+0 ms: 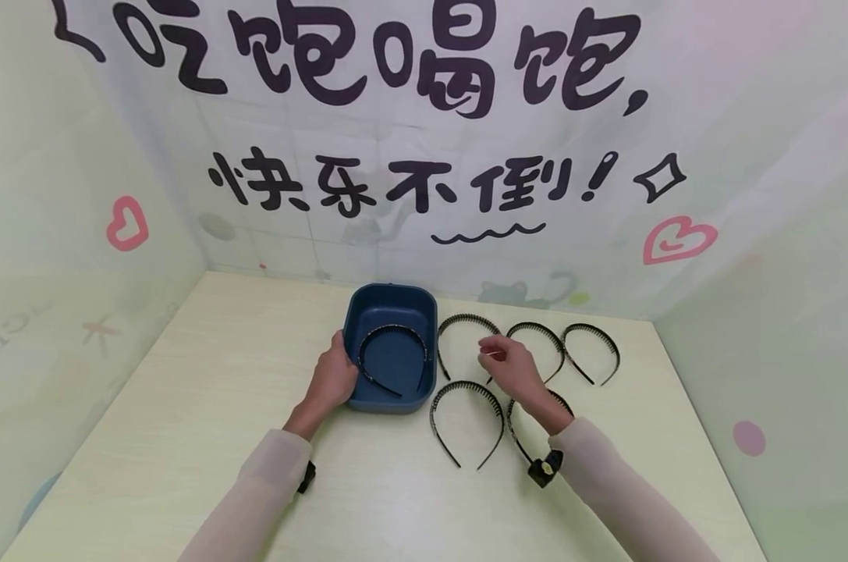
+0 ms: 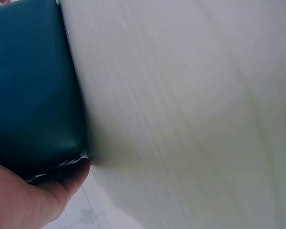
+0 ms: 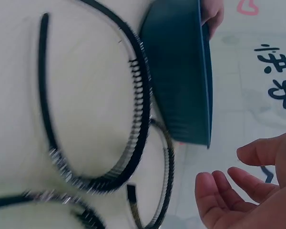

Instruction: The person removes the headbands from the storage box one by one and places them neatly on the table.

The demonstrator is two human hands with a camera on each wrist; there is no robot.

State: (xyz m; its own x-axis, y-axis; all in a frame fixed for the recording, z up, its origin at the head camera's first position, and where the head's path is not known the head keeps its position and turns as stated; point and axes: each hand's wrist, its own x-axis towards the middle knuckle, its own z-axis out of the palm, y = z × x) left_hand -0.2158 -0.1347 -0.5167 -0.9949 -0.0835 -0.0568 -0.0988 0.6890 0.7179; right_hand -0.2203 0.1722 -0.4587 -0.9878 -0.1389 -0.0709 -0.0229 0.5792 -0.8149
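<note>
My left hand (image 1: 332, 375) grips the left wall of a blue plastic bin (image 1: 388, 402), with fingers over the rim in the right wrist view. Inside the bin lies one black headband (image 1: 395, 328). My right hand (image 1: 515, 375) hovers above the table right of the bin, fingers loosely bent and nothing held. Under and around it lie several black toothed headbands: one beside the bin (image 1: 469, 318), one in the back row's middle (image 1: 536, 326), one at far right (image 1: 595, 328), one in front (image 1: 467, 385). Another headband (image 1: 513, 433) is partly hidden by the right forearm.
The pale wood-grain table (image 1: 185, 437) is enclosed by printed fabric walls (image 1: 424, 257) at the back and both sides. Dark devices sit at the wrists, the right one (image 1: 545, 468) beside the partly hidden headband.
</note>
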